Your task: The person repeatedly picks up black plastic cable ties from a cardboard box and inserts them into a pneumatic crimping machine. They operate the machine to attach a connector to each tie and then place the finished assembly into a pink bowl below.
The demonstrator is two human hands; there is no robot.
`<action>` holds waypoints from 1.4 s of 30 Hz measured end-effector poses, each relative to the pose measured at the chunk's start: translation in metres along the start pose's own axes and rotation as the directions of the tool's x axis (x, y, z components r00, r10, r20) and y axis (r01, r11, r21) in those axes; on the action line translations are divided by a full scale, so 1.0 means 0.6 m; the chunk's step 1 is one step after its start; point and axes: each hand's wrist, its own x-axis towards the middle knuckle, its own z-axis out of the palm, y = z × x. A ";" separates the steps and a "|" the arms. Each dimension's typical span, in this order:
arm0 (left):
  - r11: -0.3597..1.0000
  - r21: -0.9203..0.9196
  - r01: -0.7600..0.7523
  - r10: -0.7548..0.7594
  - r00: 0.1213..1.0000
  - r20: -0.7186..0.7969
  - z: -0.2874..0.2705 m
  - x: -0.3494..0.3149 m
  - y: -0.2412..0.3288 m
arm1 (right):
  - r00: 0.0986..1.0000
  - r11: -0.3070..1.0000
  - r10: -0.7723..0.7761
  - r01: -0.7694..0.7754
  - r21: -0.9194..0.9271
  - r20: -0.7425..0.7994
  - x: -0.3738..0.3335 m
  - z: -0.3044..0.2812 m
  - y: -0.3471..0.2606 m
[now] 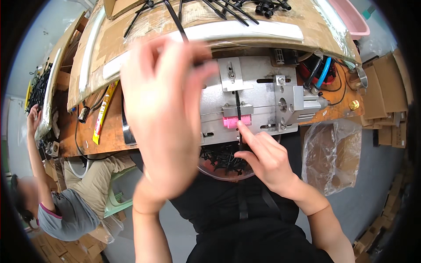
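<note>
My left hand point(164, 114), smeared by motion, is raised over the left part of the metal fixture point(258, 98). A thin black rod point(176, 22) runs into its bent fingers, which seem closed on it; their tips are blurred. In the fixture lies another black rod point(238, 103), pointing toward me across a small metal block and a bright pink pad point(230, 122). With the index finger stretched out, my right hand point(265, 160) touches this rod's near part at the pad. Its thumb stands apart, and the other fingers curl loosely. Below the fixture, a clear bowl point(206, 172) holds many small black pieces.
More black rods point(228, 12) lie on a cardboard-covered shelf point(201, 33) above the fixture. A metal cylinder point(307, 109) sits at its right, near blue and black tubing point(323, 72). A plastic bag point(331, 158) hangs right. At far left, a seated co-worker point(70, 215) reaches toward black parts.
</note>
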 end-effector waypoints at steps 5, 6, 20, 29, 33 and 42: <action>1.000 0.016 0.001 -0.005 0.969 0.249 0.003 -0.173 0.055 | 0.992 0.995 0.101 -0.100 0.007 -0.077 0.012 -0.047 -0.016; 0.999 0.035 0.007 -0.018 0.950 0.313 0.008 -0.186 0.065 | 0.987 0.991 0.133 -0.132 0.012 -0.094 0.013 -0.056 -0.018; 1.000 -0.010 0.000 0.006 0.828 0.560 0.013 -0.163 0.061 | 0.969 0.983 0.169 -0.153 0.098 -0.181 0.021 -0.102 -0.017; 0.954 -0.073 -0.290 0.297 0.893 0.338 0.086 0.192 -0.138 | 0.981 0.907 -0.140 0.073 -0.414 -0.134 0.369 -0.147 0.032; 0.952 -0.051 -0.301 0.292 0.854 0.431 0.103 0.223 -0.185 | 0.985 0.683 0.069 0.067 -0.728 0.155 0.501 -0.112 0.084; 0.977 0.025 -0.213 0.193 0.925 0.328 -0.031 0.093 -0.129 | 0.993 0.979 0.058 -0.037 -0.198 0.099 0.485 -0.172 0.031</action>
